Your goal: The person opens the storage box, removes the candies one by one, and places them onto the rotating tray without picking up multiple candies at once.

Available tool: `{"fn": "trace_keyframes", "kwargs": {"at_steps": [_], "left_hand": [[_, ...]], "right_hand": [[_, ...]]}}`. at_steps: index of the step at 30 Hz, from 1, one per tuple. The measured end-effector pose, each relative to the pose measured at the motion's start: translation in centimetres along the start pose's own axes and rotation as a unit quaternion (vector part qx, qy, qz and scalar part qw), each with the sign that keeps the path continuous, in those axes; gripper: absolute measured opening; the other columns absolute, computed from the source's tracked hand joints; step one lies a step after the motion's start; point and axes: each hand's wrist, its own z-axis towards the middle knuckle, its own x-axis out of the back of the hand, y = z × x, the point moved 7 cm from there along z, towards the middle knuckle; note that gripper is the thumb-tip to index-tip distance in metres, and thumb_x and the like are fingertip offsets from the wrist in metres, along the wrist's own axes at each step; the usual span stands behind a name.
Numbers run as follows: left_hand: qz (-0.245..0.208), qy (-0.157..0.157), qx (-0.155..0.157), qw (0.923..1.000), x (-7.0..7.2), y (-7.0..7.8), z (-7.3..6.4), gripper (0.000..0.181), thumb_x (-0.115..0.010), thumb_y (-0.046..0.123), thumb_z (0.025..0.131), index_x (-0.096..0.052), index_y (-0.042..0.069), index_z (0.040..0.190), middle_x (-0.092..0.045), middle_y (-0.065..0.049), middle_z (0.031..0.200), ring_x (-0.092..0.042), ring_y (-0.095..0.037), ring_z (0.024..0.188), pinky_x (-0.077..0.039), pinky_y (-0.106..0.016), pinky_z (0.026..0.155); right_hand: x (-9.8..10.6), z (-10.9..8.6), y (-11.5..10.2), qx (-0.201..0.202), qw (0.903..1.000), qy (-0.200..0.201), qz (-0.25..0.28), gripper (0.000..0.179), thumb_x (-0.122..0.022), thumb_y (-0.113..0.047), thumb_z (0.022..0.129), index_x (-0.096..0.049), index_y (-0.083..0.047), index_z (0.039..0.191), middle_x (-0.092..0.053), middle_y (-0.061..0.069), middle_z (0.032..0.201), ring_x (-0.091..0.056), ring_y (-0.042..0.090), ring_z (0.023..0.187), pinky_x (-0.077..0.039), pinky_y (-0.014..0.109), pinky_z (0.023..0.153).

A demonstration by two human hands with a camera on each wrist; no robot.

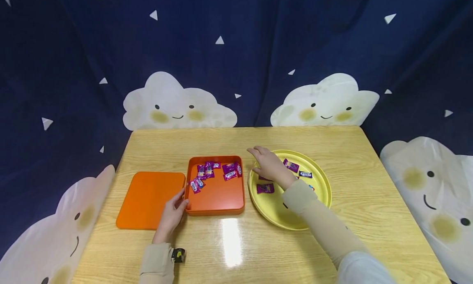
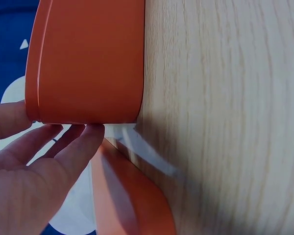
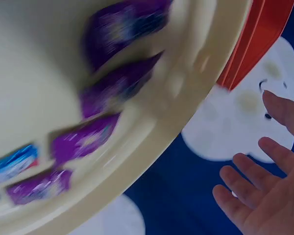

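Head view: left hand (image 1: 172, 215) grips red box (image 1: 214, 212), centre, thumb at rim; right hand (image 1: 270, 165), empty, fingers spread, above yellow tray (image 1: 275, 219), right of centre. Purple candies (image 1: 265, 188) in both: likely light, slick-wrapped, best pinched mid-wrapper.

Right hand (image 1: 272, 165) and sleeve (image 1: 325, 222) partly hide yellow tray (image 1: 273, 206) and some sweets (image 1: 266, 188). Right-wrist view: tray cut off, sweets blurred, print unreadable.
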Motion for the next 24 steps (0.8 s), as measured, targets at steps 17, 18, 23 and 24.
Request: {"fn": "trace_keyframes", "kwargs": {"at_steps": [17,18,23,24], "left_hand": [[-0.014,-0.005,0.006,0.9999,0.0,0.0,0.0,0.049,-0.048,0.008,0.094,-0.032,0.001,0.141,-0.038,-0.024,0.139,-0.043,-0.038,0.122,-0.03,-0.046,0.104],[-0.014,-0.004,0.006,0.9999,0.0,0.0,0.0,0.049,-0.048,0.008,0.094,-0.032,0.001,0.141,-0.038,-0.024,0.139,-0.042,-0.038,0.122,-0.03,-0.046,0.104],[-0.011,-0.004,0.001,0.9999,0.0,0.0,0.0,0.049,-0.048,0.007,0.094,-0.033,0.001,0.14,-0.038,-0.024,0.139,-0.042,-0.038,0.122,-0.031,-0.046,0.103],[-0.011,-0.004,0.001,0.9999,0.0,0.0,0.0,0.049,-0.048,0.007,0.094,-0.033,0.001,0.14,-0.038,-0.024,0.139,-0.043,-0.038,0.122,-0.031,-0.046,0.103]], "right_hand": [[-5.3,5.7,-5.7,0.025,0.994,-0.105,-0.018,0.049,-0.065,-0.016,0.085,-0.05,-0.005,0.13,-0.051,0.012,0.128,-0.048,0.026,0.117,-0.038,0.038,0.101],[-5.5,6.0,-5.8,0.024,0.9936,-0.109,-0.017,0.047,-0.064,-0.015,0.085,-0.051,-0.005,0.129,-0.052,0.012,0.126,-0.049,0.026,0.116,-0.039,0.037,0.1],[-6.8,7.0,-5.9,0.004,0.9903,-0.136,-0.027,0.04,-0.062,-0.015,0.086,-0.055,-0.008,0.125,-0.056,0.009,0.119,-0.053,0.023,0.108,-0.043,0.035,0.096],[-7.0,7.2,-5.8,-0.004,0.9892,-0.144,-0.027,0.039,-0.062,-0.015,0.086,-0.056,-0.009,0.124,-0.057,0.008,0.118,-0.054,0.021,0.105,-0.044,0.035,0.095]]}}
